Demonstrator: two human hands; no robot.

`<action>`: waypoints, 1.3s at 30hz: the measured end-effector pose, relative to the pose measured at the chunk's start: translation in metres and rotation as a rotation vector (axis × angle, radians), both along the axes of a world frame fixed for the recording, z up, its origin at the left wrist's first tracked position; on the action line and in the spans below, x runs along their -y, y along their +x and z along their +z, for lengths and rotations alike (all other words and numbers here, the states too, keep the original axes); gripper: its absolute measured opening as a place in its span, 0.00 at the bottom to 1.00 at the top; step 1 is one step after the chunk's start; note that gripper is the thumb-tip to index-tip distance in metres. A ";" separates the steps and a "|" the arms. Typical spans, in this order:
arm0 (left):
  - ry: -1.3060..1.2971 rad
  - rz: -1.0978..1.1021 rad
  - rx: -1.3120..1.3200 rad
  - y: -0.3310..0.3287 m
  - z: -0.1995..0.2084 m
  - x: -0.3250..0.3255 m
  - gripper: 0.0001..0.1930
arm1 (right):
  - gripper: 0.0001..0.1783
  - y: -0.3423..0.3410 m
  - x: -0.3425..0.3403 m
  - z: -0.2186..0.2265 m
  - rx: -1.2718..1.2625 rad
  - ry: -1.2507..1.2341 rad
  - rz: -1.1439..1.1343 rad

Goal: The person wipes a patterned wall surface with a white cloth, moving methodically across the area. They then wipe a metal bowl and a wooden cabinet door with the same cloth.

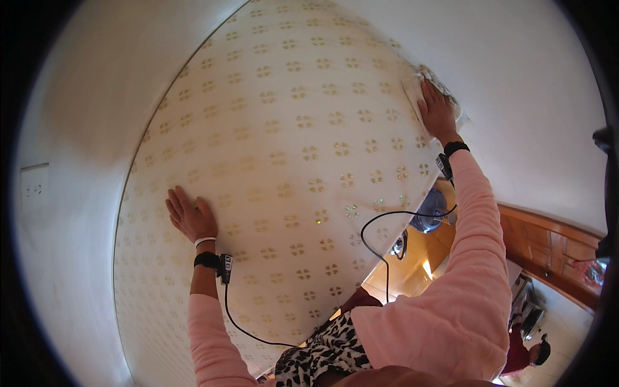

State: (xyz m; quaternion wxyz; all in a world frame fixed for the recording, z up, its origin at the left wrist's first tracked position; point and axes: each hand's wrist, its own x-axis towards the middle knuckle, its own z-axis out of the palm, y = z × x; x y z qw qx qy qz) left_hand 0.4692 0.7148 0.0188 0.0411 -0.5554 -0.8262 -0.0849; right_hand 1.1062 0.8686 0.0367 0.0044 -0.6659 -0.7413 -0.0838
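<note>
Cloth (416, 97), pale and crumpled, sits at two o'clock on the patterned panel (290, 161), pinned under the right hand (437, 111); left hand (190, 216) lies flat, empty, at eight o'clock.

Pink sleeves, black wrist straps

Both arms wear long pale pink sleeves (474, 284). Each wrist carries a black strap with a small dark device: left strap (207, 259), right strap (455, 148). A thin white band (204, 241) sits above the left strap. A black cable (380, 242) trails from the devices.
</note>
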 end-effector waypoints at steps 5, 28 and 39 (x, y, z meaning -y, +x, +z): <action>0.011 -0.003 -0.014 -0.004 -0.004 0.001 0.33 | 0.31 0.021 0.035 -0.013 -0.040 0.032 -0.172; 0.010 0.025 0.051 0.008 0.007 -0.001 0.37 | 0.42 -0.110 -0.002 -0.025 -0.149 -0.060 0.138; 0.005 0.001 0.144 0.010 0.020 0.000 0.35 | 0.40 -0.327 -0.239 -0.051 -0.100 0.009 0.141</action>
